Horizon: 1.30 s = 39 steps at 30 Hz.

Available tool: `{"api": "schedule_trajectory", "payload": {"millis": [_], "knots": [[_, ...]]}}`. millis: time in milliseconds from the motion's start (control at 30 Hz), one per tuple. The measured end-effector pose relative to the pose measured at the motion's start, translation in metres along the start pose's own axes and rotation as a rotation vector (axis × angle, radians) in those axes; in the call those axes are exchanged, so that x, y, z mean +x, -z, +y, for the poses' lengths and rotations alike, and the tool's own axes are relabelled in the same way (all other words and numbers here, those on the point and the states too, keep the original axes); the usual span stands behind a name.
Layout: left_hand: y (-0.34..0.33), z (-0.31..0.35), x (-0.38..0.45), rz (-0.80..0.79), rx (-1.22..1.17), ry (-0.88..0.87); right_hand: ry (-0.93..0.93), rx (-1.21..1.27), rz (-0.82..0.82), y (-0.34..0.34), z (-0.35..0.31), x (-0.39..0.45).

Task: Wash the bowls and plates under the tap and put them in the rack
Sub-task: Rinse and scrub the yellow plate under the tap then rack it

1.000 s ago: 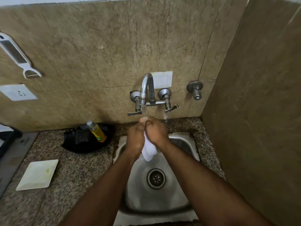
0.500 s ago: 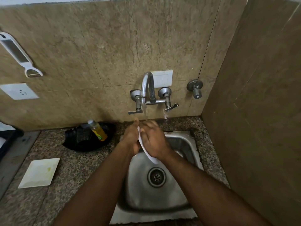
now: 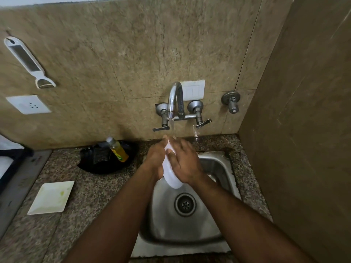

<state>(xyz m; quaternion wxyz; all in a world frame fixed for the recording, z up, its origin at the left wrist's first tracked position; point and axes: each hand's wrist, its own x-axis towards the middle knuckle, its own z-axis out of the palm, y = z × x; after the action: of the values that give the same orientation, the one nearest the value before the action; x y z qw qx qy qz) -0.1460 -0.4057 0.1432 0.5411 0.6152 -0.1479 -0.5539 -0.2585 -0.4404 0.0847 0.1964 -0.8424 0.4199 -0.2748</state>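
Fingers, right hand (image 3: 185, 164): laid fairly straight across the face of the white dish (image 3: 171, 179), pressing and rubbing it, not curled round it.
Fingers, left hand (image 3: 154, 160): wrapped behind the dish from the other side, gripping it; the hold looks meant to steady it so the right can scrub.
Head view, dish: held on edge between both palms, over the back of the sink (image 3: 218, 168), its top under the stream. Whether it is a bowl or a plate I cannot tell; only a rim and a rounded lower part show.
Head view, tap (image 3: 175, 99): running; spout just above the hands, so water falls on the dish top and drains down into the basin. A second trickle falls from the right handle onto the counter's back edge.
Head view, square plate (image 3: 51, 197): flat on the counter (image 3: 95, 196) near its left edge, well apart from the sink, greenish smears on it; judged to be awaiting washing.
Head view, soap bottle (image 3: 117, 149): lying tilted on a black tray at the counter's back edge, left of the sink, within reach.
Rack: not in view.
Stage, judged: rinsing, racking not yet done.
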Motion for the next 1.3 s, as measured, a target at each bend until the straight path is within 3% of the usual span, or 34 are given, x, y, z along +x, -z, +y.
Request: {"api": "schedule_trajectory", "payload": {"millis": [100,200,300,433,567,733,900,967,1067,1200,1300], "knots": [[-0.002,-0.004,0.0,0.063,0.131,-0.145,-0.104,0.172,-0.007,0.003,-0.004,0.011],[0.001,-0.015,-0.002,0.029,0.289,-0.266,-0.55,0.438,-0.122,0.02,-0.01,0.037],[0.009,-0.025,-0.006,0.078,0.248,-0.291,-0.859,0.639,-0.292,0.028,-0.003,0.052],[0.015,-0.022,-0.014,0.184,-0.011,-0.306,-1.101,0.909,-0.264,0.031,0.011,0.036],[0.034,-0.016,0.007,0.377,-0.175,-0.221,-1.043,1.105,-0.254,0.026,0.013,0.012],[0.044,-0.033,0.028,0.401,0.007,-0.156,-0.966,1.344,0.071,0.016,0.009,0.015],[0.034,-0.049,0.032,0.333,0.114,0.002,-0.885,1.094,0.101,0.022,-0.001,0.022],[0.02,-0.052,0.03,0.309,0.281,0.003,-0.835,0.988,0.094,0.022,-0.006,0.023],[0.002,-0.056,0.021,0.338,0.466,-0.092,-0.812,0.949,0.092,0.022,-0.016,0.024],[-0.016,-0.059,0.007,0.218,0.694,-0.401,-0.816,0.953,0.141,0.02,-0.021,0.027],[-0.017,-0.065,0.018,0.083,0.634,-0.438,-0.837,1.002,0.122,0.023,-0.019,0.024]]}}
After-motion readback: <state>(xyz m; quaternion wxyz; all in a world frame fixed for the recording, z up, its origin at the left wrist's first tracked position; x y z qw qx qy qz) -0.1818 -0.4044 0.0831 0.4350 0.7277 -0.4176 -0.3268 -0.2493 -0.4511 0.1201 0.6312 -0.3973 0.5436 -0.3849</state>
